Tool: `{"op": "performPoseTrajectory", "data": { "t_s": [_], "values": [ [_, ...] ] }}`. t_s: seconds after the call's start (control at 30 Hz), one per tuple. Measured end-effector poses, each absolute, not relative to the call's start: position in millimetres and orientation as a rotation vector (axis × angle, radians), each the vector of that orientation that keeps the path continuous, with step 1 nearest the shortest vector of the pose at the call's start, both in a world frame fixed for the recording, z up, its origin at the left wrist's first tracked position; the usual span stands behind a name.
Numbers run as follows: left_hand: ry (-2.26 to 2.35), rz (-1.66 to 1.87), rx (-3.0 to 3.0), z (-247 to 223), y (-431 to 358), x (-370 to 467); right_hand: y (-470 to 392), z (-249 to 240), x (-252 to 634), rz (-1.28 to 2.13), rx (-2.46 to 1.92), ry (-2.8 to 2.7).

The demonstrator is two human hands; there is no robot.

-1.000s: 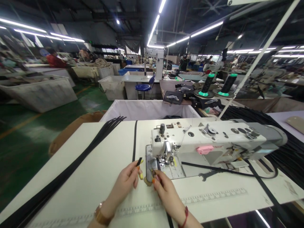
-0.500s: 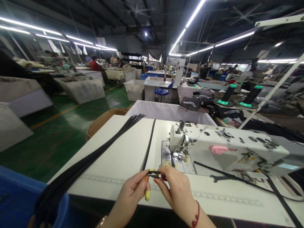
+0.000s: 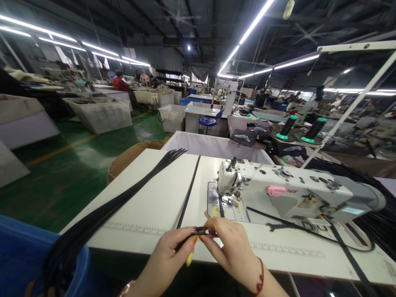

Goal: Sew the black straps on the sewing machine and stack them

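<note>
Near the front edge of the white table [image 3: 148, 189], both hands meet at a small dark piece [image 3: 200, 232]. My left hand [image 3: 175, 251] pinches its left end, where a black strip [image 3: 188, 194] also reaches the fingers. Something yellow [image 3: 189, 259] pokes out below that hand. Closed on the right end is my right hand [image 3: 230, 243], with a red bracelet at the wrist. The exact shape of the piece is hidden by the fingers. Behind the hands stands a white sewing machine [image 3: 253, 183], a black strip under its needle area.
A bundle of black strips [image 3: 123, 202] hangs over the table's left edge into a blue bin [image 3: 82, 268]. A wrench [image 3: 278, 226] and a ruler scale [image 3: 287, 248] lie to the right. Beyond are a white-lined bin [image 3: 216, 145], thread cones [image 3: 287, 127] and people farther off.
The view has shifted slightly to the right. Both hands stay together; the dark piece is turned a little and less of the yellow thing shows.
</note>
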State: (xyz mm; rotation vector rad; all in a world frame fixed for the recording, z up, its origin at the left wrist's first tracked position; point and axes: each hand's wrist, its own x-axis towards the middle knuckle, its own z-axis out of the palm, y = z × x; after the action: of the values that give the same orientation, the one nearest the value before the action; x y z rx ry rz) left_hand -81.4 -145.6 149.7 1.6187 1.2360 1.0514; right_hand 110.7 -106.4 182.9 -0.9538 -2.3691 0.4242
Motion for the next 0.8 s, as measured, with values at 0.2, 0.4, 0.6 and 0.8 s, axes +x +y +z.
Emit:
{"op": "performPoseTrajectory", "data": {
  "t_s": [0.2, 0.4, 0.6, 0.8],
  "values": [
    [1.270, 1.086, 1.721, 152, -145, -83, -106, 186, 114, 0.412, -0.930, -2.390],
    [1.236, 1.030, 1.788, 156, -143, -83, -108, 189, 117, 0.453, -0.924, -2.397],
    [1.244, 1.070, 1.923, 157, -143, -81, -110, 180, 127, 0.698, -0.994, -2.112],
    [1.158, 1.133, 2.260, 159, -138, -86, -107, 179, 149, 1.193, -1.043, -1.883]
  ]
}}
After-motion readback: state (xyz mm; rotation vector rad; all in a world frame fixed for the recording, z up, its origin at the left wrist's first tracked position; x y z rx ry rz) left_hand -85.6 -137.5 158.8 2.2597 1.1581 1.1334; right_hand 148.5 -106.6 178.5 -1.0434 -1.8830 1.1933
